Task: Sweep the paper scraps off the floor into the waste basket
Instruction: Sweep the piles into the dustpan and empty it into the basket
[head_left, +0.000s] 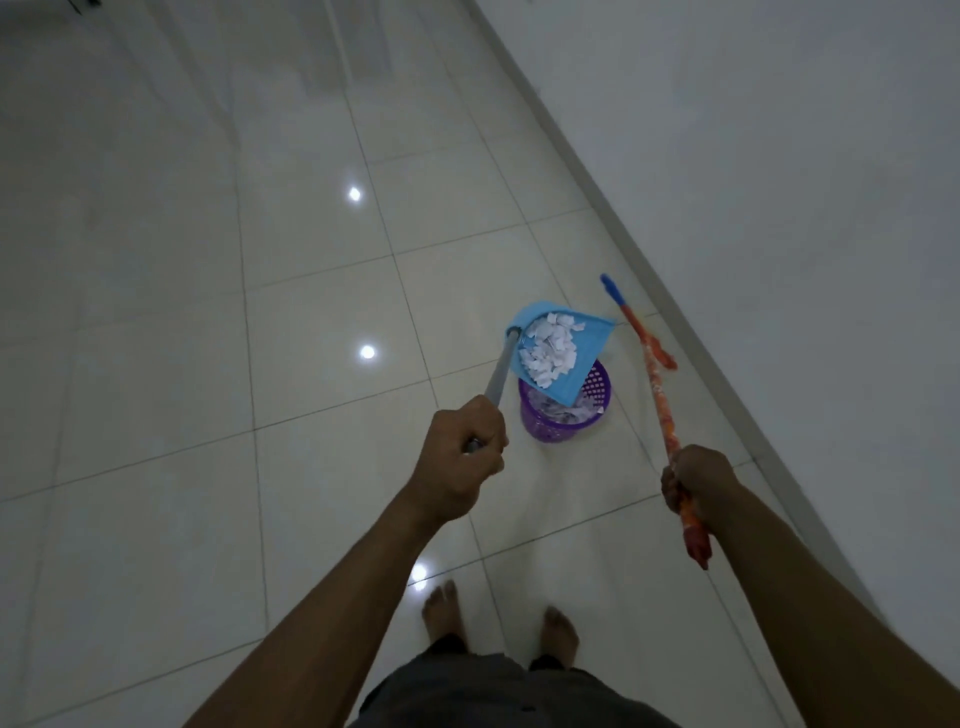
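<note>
My left hand grips the grey handle of a blue dustpan. The pan is tilted over a purple waste basket, and a heap of white paper scraps lies in it. More scraps show inside the basket. My right hand holds an orange-red broom stick with a blue tip, which slants away to the right of the basket. The broom's head is not in view.
A white wall with a skirting edge runs diagonally along the right, close behind the basket. Glossy pale floor tiles spread to the left and far side. My bare feet stand just behind the basket.
</note>
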